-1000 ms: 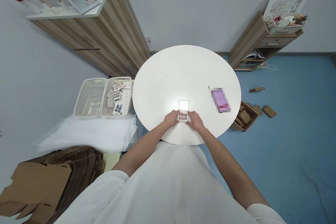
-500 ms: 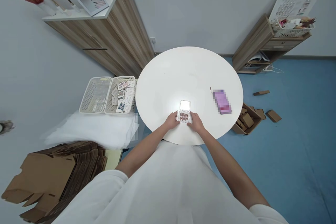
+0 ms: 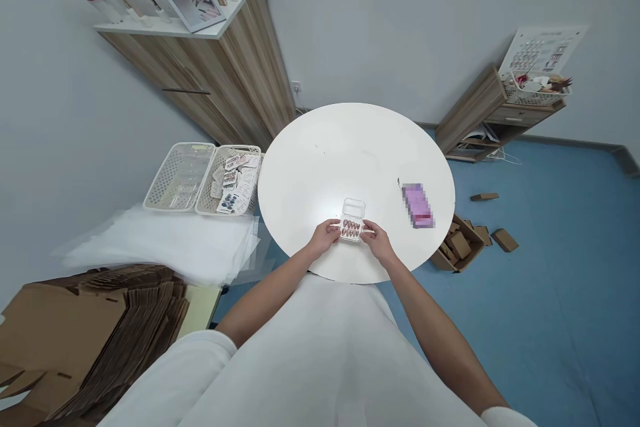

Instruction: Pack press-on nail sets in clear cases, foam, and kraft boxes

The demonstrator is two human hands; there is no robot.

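A small clear case [image 3: 354, 204] with its lid folded back lies near the front edge of the white round table [image 3: 350, 140]. Inside it are several dark reddish nail-shaped pieces [image 3: 351, 228] in two rows. My left hand [image 3: 325, 237] grips the case's left side with bent fingers. On the opposite side, my right hand [image 3: 377, 240] has its fingers and thumb closed at the right edge. A purple, pixelated object [image 3: 419, 205] lies on the table to the right.
Two white baskets [image 3: 173, 177] stand at the left, one with printed cards [image 3: 240, 183]. Clear plastic sheets [image 3: 165, 247] and flattened cardboard [image 3: 70, 327] are nearer. A carton of small boxes [image 3: 470, 240] sits on the floor at right; cabinets stand behind.
The camera view has shifted slightly. The case's lid no longer shows the bright glare. Both hands remain at the case's sides, with the fingers slightly rearranged.
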